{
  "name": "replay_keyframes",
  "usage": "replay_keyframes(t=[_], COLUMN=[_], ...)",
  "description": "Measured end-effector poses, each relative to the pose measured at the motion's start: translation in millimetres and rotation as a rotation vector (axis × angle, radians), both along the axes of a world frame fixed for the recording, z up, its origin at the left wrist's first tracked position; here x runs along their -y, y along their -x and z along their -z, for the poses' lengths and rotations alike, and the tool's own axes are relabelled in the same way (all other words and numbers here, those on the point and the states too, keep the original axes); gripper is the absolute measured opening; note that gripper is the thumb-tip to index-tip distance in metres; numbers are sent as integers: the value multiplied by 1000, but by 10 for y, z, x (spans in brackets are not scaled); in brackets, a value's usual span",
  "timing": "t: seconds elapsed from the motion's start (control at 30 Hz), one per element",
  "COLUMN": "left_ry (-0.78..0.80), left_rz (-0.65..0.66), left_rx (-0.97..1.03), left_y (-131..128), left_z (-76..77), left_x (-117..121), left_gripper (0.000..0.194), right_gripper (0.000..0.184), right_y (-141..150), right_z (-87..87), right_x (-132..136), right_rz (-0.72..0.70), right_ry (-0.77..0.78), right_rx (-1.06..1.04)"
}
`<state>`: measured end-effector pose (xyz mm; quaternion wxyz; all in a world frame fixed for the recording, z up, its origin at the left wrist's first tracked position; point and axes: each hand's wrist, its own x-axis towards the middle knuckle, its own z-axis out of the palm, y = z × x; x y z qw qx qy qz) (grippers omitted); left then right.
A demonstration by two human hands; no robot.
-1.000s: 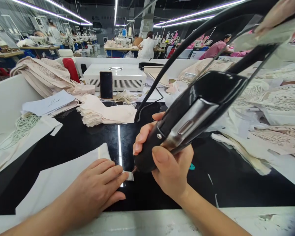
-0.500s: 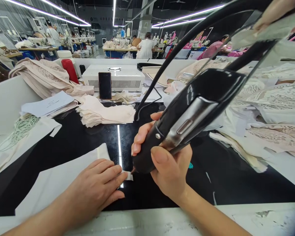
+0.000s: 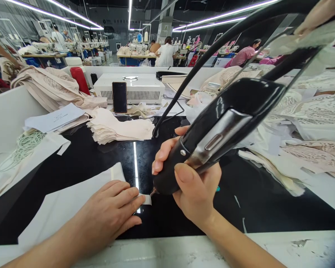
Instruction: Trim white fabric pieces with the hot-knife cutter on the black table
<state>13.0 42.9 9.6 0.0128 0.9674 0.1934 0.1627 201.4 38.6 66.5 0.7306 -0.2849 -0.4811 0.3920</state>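
My left hand (image 3: 111, 208) lies flat with fingers stretched over a white fabric piece (image 3: 64, 201), pressing it on the black tabletop. A narrow fabric end (image 3: 147, 199) sticks out past the fingertips. My right hand (image 3: 195, 190) is wrapped round a black corded handheld tool (image 3: 229, 115) with a silver metal lever, my thumb near the lever's lower end. The tool slants from upper right to lower left. Its small pointed tip (image 3: 154, 192) is close by the narrow fabric end; whether they touch I cannot tell.
A pale fabric stack (image 3: 117, 126) lies ahead, below a phone (image 3: 120, 97) and a white vented box (image 3: 145, 89). Green cord (image 3: 30, 143) and papers (image 3: 54, 118) sit left; lace pieces (image 3: 315, 156) spread right. A black cable (image 3: 201, 63) arches overhead. A person's arm (image 3: 1, 50) shows at far left.
My right hand and the tool have moved slightly right and up. The tip has shifted slightly. My left hand has stayed still. A person's arm has appeared at the far left.
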Motion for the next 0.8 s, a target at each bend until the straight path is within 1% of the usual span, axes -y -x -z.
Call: replay_keyframes(t=[0.3,0.43,0.67,0.8], left_ry=[34,23,32,34], left_rz=[-1,-4,5,5], left_rx=[-14,-10,-8,0], left_y=[1,11,12,18], left_z=[-4,2,-13,-2], left_x=[10,2,-2,-1], left_gripper=[32,33,31,32], right_gripper=[40,38,46,37], right_y=[11,3,40,39], right_z=[-7,-17,-19,1], right_x=[12,25,108,126], right_rz=[19,1,-19,-20], right_ry=[2,-20,7,-25], right_rx=[66,19,-21,5])
